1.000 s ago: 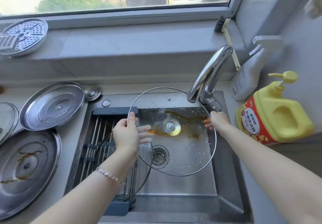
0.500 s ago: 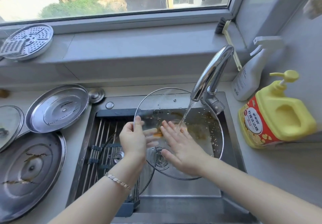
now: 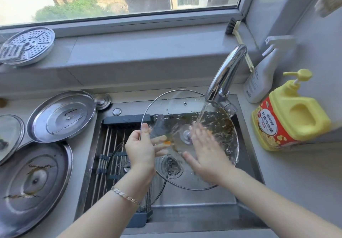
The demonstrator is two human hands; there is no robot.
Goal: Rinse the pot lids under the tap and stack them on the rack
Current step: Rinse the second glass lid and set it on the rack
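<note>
glass lid (image 3: 175, 106) | right hand (image 3: 205, 150) slid under water (image 3: 202, 113) | left hand (image 3: 141, 149) still grips

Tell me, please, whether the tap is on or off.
On. Water streams from the tap onto the glass lid, which the left hand holds by its rim while the right hand presses flat against it.

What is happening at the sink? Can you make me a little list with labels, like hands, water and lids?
left hand: grips the glass lid by its left rim
right hand: fingers straight, pressed on the glass lid under the water
tap: running; water lands on the glass lid
glass lid: tilted above the sink, speckled brown
rack: holds a second lid
steel lids: on the counter at left, brown streaks
soap bottle: yellow, right of the sink
</note>
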